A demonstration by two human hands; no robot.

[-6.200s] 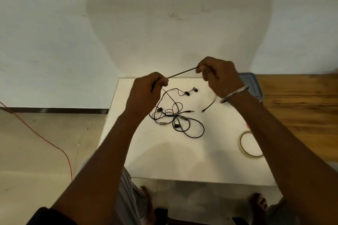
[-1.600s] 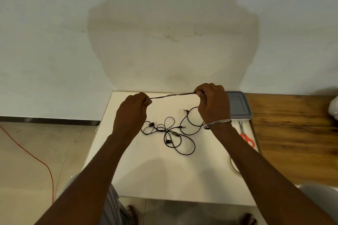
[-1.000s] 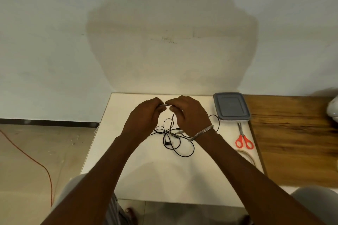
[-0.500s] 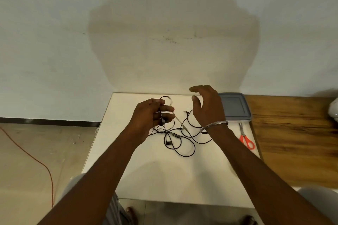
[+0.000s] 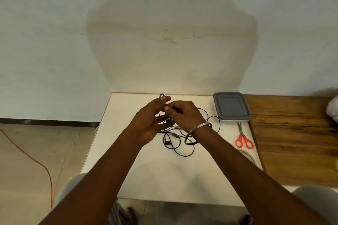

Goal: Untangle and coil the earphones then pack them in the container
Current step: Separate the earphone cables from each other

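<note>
Item: earphones, black, wired. Most of the cable lies in loose tangled loops on the white tabletop, toward the far edge, right of centre; one strand is raised off the surface.

Left hand: palm turned up, fingers partly spread, thumb and forefinger pinching a small loop of cable.

Right hand: fingers curled, seemingly pinching the same strand just beside the left fingertips; the contact is hard to make out. Metal bangle on its wrist.

Container: grey lid on, at the far right corner.

Scissors: red handles, along the right edge, with a tape roll nearer.
</note>
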